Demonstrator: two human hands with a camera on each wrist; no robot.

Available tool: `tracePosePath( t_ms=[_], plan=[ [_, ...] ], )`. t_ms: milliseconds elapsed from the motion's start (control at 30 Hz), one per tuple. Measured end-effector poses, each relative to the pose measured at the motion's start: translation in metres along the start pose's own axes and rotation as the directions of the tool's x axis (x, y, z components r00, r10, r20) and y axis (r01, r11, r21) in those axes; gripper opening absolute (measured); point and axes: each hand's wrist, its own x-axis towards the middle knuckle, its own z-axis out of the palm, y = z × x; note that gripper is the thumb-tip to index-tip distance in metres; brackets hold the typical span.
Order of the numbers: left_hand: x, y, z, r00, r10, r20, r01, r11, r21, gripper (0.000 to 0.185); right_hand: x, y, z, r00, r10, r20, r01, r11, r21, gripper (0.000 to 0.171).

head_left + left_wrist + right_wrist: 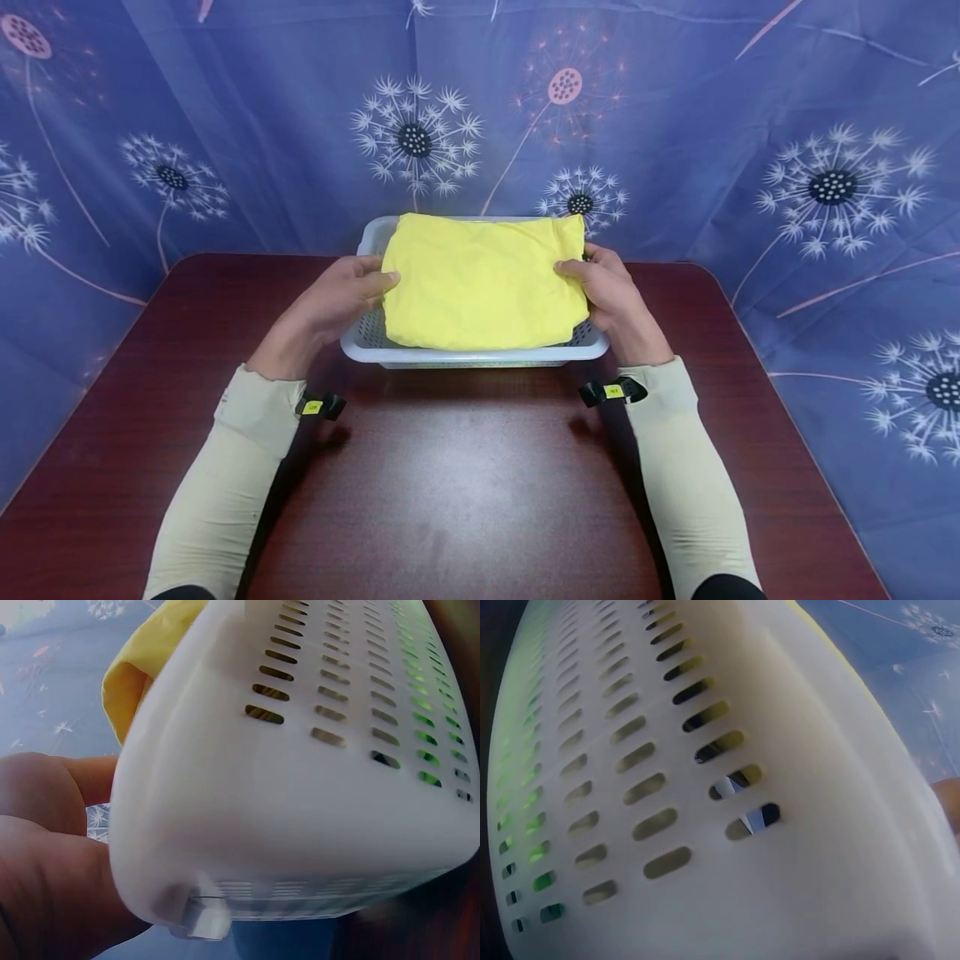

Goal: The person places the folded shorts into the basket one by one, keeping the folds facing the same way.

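Observation:
A folded yellow cloth (483, 283) lies flat over the top of a pale grey-white plastic basket (472, 357). At its left edge my left hand (341, 296) pinches it, thumb on top and the other fingers mostly hidden. My right hand (609, 287) grips the opposite edge the same way, its thumb pressing the upper face. In the left wrist view a corner of the yellow cloth (139, 671) sticks out past the slotted basket wall (217, 795). The right wrist view is mostly filled by the basket wall (727, 892), with only a bit of the right hand (949, 799) at the edge.
The basket stands at the back of a dark reddish-brown table (457, 483). Behind it hangs a blue curtain (285, 108) with dandelion prints. Through the basket slots, dark and green patches show. Small black wrist cameras are strapped at both sleeves.

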Motion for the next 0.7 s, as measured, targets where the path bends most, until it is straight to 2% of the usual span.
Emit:
tracePosePath(
  t_ms=[267,700],
  plan=[
    [-0.0009,0.0009,0.0013,1.000,-0.014,-0.023,0.016,0.995,0.095,0.050,0.0016,0.0018,0.0019,1.000,-0.020,-0.023,0.018,0.998,-0.057,0.057],
    [-0.0018,0.0047,0.0059,0.997,-0.057,-0.058,0.068,0.975,0.210,0.048,0.0020,0.0033,0.0077,0.995,-0.059,-0.074,0.041,0.972,-0.232,0.053]
  ],
)
